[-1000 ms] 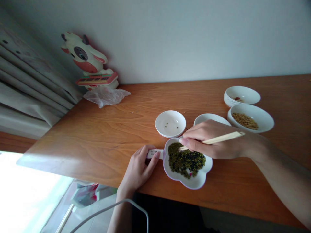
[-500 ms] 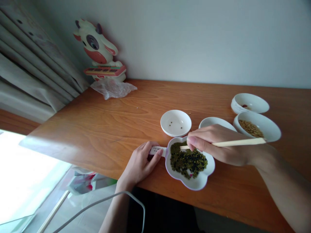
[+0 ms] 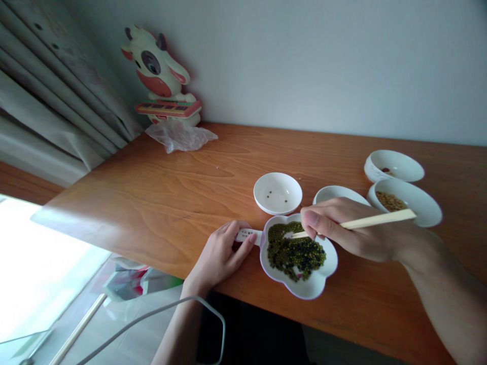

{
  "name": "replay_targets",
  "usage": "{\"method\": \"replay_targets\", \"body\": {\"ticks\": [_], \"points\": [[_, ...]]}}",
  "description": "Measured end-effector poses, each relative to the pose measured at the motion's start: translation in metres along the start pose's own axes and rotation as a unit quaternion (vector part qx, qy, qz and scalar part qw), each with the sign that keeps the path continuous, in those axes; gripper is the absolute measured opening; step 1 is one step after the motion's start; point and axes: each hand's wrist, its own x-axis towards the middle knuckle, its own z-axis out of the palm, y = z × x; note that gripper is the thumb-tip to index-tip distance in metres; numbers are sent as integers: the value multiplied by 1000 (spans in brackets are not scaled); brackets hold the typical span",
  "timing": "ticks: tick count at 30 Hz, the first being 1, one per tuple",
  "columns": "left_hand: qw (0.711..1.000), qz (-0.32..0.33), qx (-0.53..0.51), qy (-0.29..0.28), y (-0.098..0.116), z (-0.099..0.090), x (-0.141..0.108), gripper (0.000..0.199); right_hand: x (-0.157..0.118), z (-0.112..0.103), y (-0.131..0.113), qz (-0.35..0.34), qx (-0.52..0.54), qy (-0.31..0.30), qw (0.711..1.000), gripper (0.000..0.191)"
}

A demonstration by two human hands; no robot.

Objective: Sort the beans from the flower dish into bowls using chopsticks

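Note:
My left hand (image 3: 222, 253) is closed around the short handle of a white, flower-shaped dish (image 3: 314, 290) with a purple rim, near the table's front edge. Green beans (image 3: 277, 258) mixed with black beans (image 3: 307, 253) lie spread in the dish. In my right hand (image 3: 342, 228) is a pair of wooden chopsticks (image 3: 375, 219), their tips among the beans in the dish's upper part. Whether the tips pinch a bean is too small to tell. Just behind the dish stands a white bowl (image 3: 277, 207) with a few small beans at its bottom.
Partly behind my right hand is another white bowl (image 3: 335, 191). Farther right stand a bowl of tan grains (image 3: 391, 202) and a bowl with a few brown bits (image 3: 403, 167). A cow-shaped toy keyboard (image 3: 163, 81) and a plastic bag (image 3: 182, 137) sit at the back left. A grey cable (image 3: 152, 309) hangs in front.
My right hand and the chopstick tips have shifted slightly right and down over the beans. My left hand keeps its hold on the dish's handle. The view has moved slightly.

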Motion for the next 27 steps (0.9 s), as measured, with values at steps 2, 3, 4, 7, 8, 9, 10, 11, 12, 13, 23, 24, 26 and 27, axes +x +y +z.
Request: {"method": "replay_targets", "body": {"ticks": [2,3,4,7,8,9,10,11,12,13,23,24,26,27], "points": [[1000,-2,-1,-4,0,0,0,25,1,1,1,-3,6,1,1000,61],[1000,-3,-1,-5,0,0,0,25,1,1,2,-5,8,1,1000,61],[1000,-4,-1,-6,0,0,0,25,2,1,2,-8,10,0,1000,61],[1000,-4,-1,-6,0,0,-1,25,3,1,4,-18,12,-3,1000,60],[1000,-4,-1,-5,-1,0,-1,25,3,1,5,-20,12,-3,1000,60],[1000,-3,-1,-5,-1,0,-1,25,3,1,5,-21,13,-3,1000,60],[1000,-2,-1,-5,-1,0,0,25,3,1,6,-21,14,-4,1000,60],[1000,-1,-1,-4,-1,0,0,25,3,1,6,-21,15,-5,1000,59],[1000,-2,-1,-4,-1,-1,0,25,3,1,6,-21,15,-6,1000,59],[1000,-2,-1,-5,-1,-1,0,25,4,1,5,-20,15,-6,1000,58],[1000,1,0,-3,-3,1,0,25,5,4,3,12,42,12,999,58],[1000,2,0,-4,-3,1,0,25,6,4,3,10,43,16,999,58],[1000,1,0,-4,-3,1,0,24,6,3,2,1,45,22,999,58],[1000,1,0,-3,-3,1,0,24,7,3,2,-3,46,24,999,59]]}}
